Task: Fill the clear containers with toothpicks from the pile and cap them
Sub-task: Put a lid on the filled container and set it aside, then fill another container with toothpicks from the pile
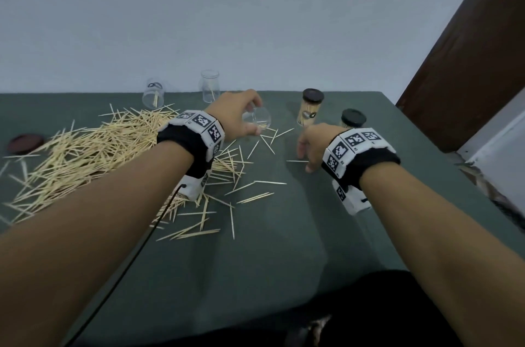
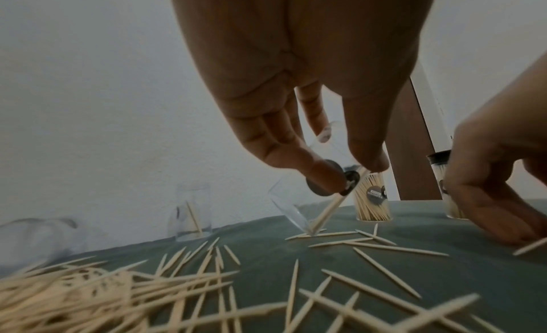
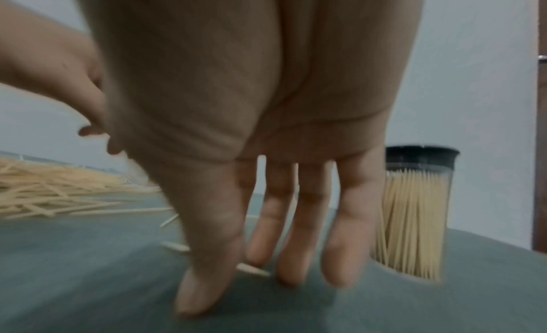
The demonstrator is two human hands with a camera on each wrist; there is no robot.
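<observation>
The green table (image 1: 284, 233) ends at the wall along its far edge and drops off at a right edge that runs close past the capped containers. The near middle of the cloth lies bare between the two forearms. The toothpick pile (image 1: 85, 153) covers the left half, with strays scattered toward the centre.

The left hand (image 1: 235, 114) grips a clear container (image 1: 257, 118), tilted, its bottom corner touching the cloth among loose picks; in the left wrist view the thumb and fingertips (image 2: 322, 176) curl round its wall and a few toothpicks lean inside it. Two more clear containers (image 1: 210, 87) stand uncapped at the far edge, each with a pick or two inside.

The right hand (image 1: 312, 145) reaches down to the cloth just right of centre, fingers (image 3: 296, 232) straight and slightly apart, tips on the table. A single toothpick (image 1: 297, 161) lies under or against the thumb and first fingers; whether they pinch it cannot be told.

Two filled containers with black caps (image 1: 312, 106) stand just beyond the right hand. A dark lid (image 1: 24, 142) lies at the far left, beside the pile.
</observation>
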